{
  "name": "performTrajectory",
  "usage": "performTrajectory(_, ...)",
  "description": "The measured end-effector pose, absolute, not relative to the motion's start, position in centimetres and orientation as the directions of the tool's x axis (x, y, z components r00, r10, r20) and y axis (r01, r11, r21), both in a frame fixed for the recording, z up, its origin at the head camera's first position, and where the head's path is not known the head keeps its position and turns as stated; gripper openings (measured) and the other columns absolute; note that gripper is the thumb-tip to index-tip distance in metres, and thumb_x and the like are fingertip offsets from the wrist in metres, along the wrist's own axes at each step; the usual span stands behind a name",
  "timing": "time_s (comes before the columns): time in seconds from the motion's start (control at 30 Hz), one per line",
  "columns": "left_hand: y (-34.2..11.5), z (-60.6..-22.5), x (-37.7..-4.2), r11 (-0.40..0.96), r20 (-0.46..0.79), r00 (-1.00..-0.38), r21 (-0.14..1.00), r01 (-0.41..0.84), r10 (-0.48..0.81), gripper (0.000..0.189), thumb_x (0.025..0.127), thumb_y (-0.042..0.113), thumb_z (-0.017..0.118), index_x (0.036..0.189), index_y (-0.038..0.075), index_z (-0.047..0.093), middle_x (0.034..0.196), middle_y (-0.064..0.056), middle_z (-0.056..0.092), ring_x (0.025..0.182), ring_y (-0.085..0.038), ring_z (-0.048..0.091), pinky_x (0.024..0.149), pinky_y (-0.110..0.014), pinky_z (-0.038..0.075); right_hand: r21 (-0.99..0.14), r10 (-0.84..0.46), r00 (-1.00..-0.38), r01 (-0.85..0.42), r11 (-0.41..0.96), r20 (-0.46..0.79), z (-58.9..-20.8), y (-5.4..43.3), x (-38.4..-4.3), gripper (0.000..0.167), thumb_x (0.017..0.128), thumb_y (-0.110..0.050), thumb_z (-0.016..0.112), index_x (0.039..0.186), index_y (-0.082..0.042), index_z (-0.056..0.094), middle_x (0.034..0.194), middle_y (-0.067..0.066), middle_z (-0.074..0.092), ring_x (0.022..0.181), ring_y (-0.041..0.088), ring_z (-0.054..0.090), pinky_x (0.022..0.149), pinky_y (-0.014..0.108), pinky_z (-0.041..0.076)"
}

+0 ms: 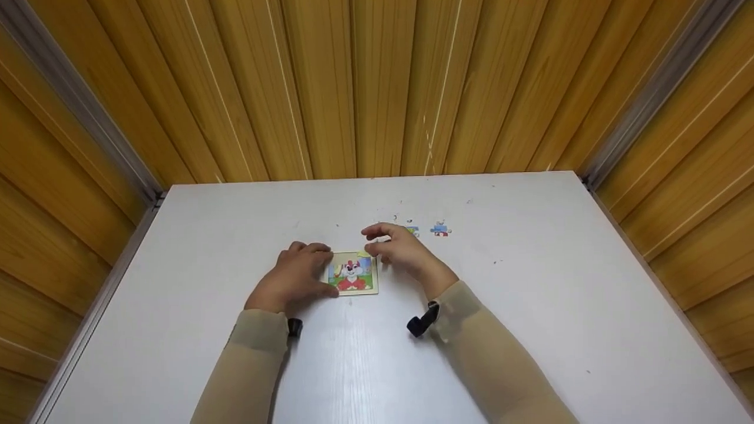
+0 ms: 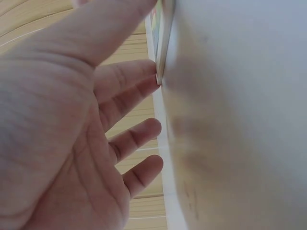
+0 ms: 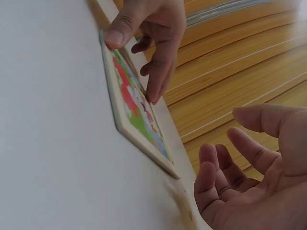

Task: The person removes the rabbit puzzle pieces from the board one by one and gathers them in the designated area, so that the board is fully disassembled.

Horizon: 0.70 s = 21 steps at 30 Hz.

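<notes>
A small jigsaw puzzle (image 1: 353,275) in a pale wooden frame lies on the white table, showing a cartoon animal in red. My left hand (image 1: 298,274) holds it at its left side, thumb at the lower corner and fingers at the upper one. In the left wrist view the fingertips meet the frame's edge (image 2: 163,52). Over the puzzle's upper right corner is my right hand (image 1: 405,254), thumb and fingers apart. The right wrist view shows that hand (image 3: 259,172) with nothing between its loosely bent fingers. A yellow patch (image 1: 363,254) shows by its thumb in the head view.
Beyond the right hand lie a blue-and-red puzzle piece (image 1: 440,229) and another piece (image 1: 413,230), partly hidden by the hand. Small dark specks dot the white table (image 1: 530,294). Yellow wood-look panels (image 1: 377,88) wall in the back and sides.
</notes>
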State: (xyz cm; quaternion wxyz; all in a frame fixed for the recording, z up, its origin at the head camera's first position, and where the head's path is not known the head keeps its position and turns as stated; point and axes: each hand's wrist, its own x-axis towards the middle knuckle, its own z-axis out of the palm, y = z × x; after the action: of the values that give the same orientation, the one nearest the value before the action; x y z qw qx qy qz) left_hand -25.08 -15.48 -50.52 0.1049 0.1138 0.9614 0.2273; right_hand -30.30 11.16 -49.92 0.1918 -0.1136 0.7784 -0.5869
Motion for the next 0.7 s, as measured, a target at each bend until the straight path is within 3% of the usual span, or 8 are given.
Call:
performTrajectory(0.2, -15.6, -50.6, -25.1, 0.876, -0.148, -0.948, 0.444, 0.191, 0.282, 0.084, 0.088, 0.045, 0.099, 0.160, 0.016, 0.066, 0.172, -0.002, 0.056, 0.156, -0.036, 0.046, 0.130, -0.062, 0.044, -0.912, -0.416, -0.891, -0.004, 0.410, -0.183, -50.7, 10.5, -30.1, 0.047, 0.104, -0.010, 0.076, 0.151, -0.005, 0.070, 0.153, 0.019, 0.068, 0.091, 0.013, 0.067, 0.080, 0.025, 0.052)
performTrajectory(0.3, -15.6, -50.5, -25.2, 0.875, -0.146, -0.945, 0.439, 0.201, 0.291, 0.085, 0.088, 0.044, 0.099, 0.160, 0.015, 0.066, 0.173, -0.003, 0.056, 0.157, -0.037, 0.046, 0.130, -0.062, 0.042, -0.882, -0.416, -0.892, -0.046, 0.469, -0.175, -50.9, 10.2, -30.0, 0.044, 0.102, -0.009, 0.078, 0.146, -0.005, 0.074, 0.154, 0.018, 0.067, 0.097, 0.014, 0.065, 0.087, 0.025, 0.050)
performTrajectory(0.47, -15.6, -50.5, -25.1, 0.878, -0.144, -0.945, 0.432, 0.206, 0.293, 0.085, 0.088, 0.043, 0.099, 0.160, 0.014, 0.066, 0.173, -0.004, 0.056, 0.157, -0.038, 0.046, 0.130, -0.063, 0.042, -0.804, -0.433, -0.890, -0.153, 0.575, -0.140, -51.1, 9.7, -29.8, 0.033, 0.100, -0.009, 0.080, 0.133, -0.007, 0.081, 0.150, 0.016, 0.065, 0.111, 0.023, 0.064, 0.099, 0.037, 0.054)
performTrajectory(0.6, -15.6, -50.5, -25.1, 0.883, -0.135, -0.944, 0.412, 0.223, 0.301, 0.084, 0.087, 0.044, 0.100, 0.159, 0.014, 0.067, 0.172, -0.005, 0.057, 0.157, -0.039, 0.047, 0.129, -0.064, 0.043, -0.741, -0.462, -0.880, -0.237, 0.628, -0.110, -51.1, 9.4, -29.6, 0.032, 0.100, -0.008, 0.081, 0.131, -0.007, 0.083, 0.148, 0.016, 0.063, 0.125, 0.030, 0.065, 0.115, 0.048, 0.055)
performTrajectory(0.7, -15.6, -50.5, -25.1, 0.888, -0.130, -0.943, 0.397, 0.234, 0.306, 0.084, 0.087, 0.044, 0.100, 0.159, 0.014, 0.067, 0.171, -0.006, 0.058, 0.157, -0.040, 0.048, 0.129, -0.064, 0.043, -0.724, -0.476, -0.874, -0.264, 0.638, -0.101, -51.2, 9.2, -29.5, 0.030, 0.100, -0.006, 0.080, 0.130, -0.004, 0.084, 0.146, 0.017, 0.061, 0.131, 0.034, 0.063, 0.120, 0.051, 0.053)
